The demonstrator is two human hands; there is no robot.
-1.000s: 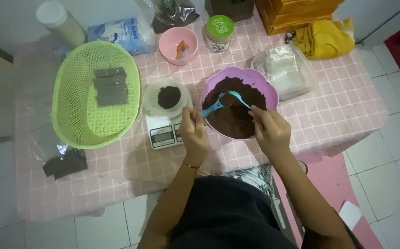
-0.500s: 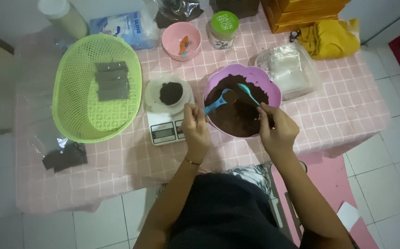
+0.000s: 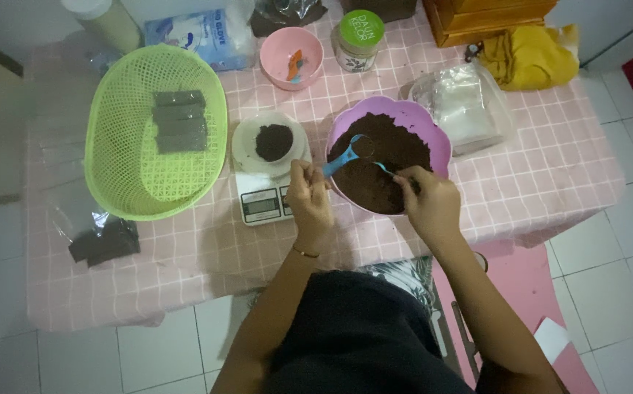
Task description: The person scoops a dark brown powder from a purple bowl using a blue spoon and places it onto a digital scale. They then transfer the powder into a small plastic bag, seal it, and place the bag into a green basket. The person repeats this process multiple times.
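Left hand (image 3: pixel 309 201) grip pinching blue scoop (image 3: pixel 346 155) over purple bowl (image 3: pixel 433 135) of brown powder (image 3: pixel 382 171), mid-counter. Right hand (image 3: pixel 430 204) grip pinching 2nd utensil in powder. Scale (image 3: pixel 262 201) just left of bowl.

I'm keeping the bowl (image 3: pixel 433 128) of powder (image 3: pixel 382 171) before me, the scale (image 3: pixel 262 197) sitting just left of it, the basket (image 3: pixel 112 190) lying further left, and the jar (image 3: pixel 359 33) standing behind the bowl on the table (image 3: pixel 550 175).
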